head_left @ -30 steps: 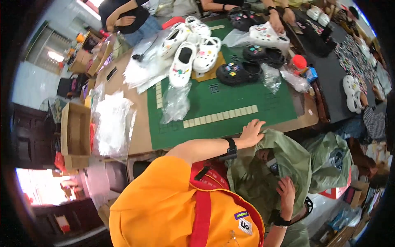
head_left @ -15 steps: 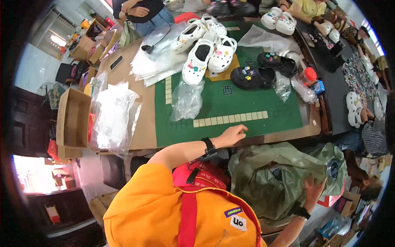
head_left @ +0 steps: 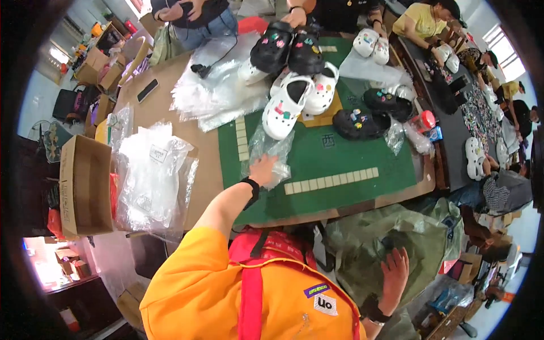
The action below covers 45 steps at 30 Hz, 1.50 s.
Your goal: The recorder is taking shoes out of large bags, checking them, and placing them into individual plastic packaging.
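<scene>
The left hand (head_left: pixel 263 169) rests open on a crumpled clear plastic bag (head_left: pixel 271 152) on the green mat (head_left: pixel 340 170), near a white clog (head_left: pixel 286 106) — light, limp, slippery, best pinched at its edge — while the right hand (head_left: pixel 395 271) spreads open over an olive sack (head_left: pixel 391 249).

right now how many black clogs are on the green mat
4. Two black clogs sit at the far edge of the green mat under another person's hand; two more lie right of the white clogs. Others may be hidden beyond the mat.
</scene>
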Tool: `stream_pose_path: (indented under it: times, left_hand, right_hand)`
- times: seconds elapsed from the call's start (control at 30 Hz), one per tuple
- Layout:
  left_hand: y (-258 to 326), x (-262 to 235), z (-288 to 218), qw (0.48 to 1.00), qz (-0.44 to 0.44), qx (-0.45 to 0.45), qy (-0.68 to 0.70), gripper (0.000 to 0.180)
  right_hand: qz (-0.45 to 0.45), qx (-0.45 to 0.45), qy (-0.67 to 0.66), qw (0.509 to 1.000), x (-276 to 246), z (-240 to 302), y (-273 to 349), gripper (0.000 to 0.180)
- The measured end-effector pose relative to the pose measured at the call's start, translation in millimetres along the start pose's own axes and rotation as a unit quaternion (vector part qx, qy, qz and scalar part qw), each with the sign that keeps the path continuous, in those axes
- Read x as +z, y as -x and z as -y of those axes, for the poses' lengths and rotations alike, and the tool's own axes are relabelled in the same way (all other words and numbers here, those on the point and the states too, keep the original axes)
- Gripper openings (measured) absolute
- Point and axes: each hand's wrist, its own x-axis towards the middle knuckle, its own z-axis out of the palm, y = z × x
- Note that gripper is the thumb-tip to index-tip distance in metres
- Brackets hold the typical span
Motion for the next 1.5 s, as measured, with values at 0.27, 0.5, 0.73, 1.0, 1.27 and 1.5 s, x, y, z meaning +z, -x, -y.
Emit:
stream_pose_path:
  times: [0.27,0.5,0.73,1.0,1.27,1.5]
  left_hand:
    - [57.7,-2.2,45.1,0.983,0.046,0.127,0.124,0.039]
    - [132.4,-106.4,5.6,0.956,-0.078,0.073,0.273,0.046]
    - [124.5,-150.2,21.7,0.895,-0.34,0.149,0.247,0.059]
    - [100.6,-117.4,70.3,0.986,-0.157,0.051,-0.036,0.035]
    - [81.0,-41.9,77.6,0.939,-0.168,-0.279,0.108,0.05]
    - [65.4,-19.8,81.8,0.809,-0.179,-0.458,0.323,0.08]
  right_hand:
    - [0.178,0.096,0.045,0.978,141.1,-39.8,-0.4,0.042]
    - [0.332,0.095,0.17,0.923,244.2,-96.9,-22.7,0.077]
    - [0.317,-0.306,0.381,0.813,268.6,-107.2,-61.5,0.054]
    - [0.321,-0.381,0.669,0.551,255.3,-89.7,-80.1,0.05]
    - [0.402,-0.059,0.608,0.682,238.3,-135.5,-160.3,0.058]
    - [0.382,0.034,0.663,0.643,196.9,-193.6,-218.2,0.063]
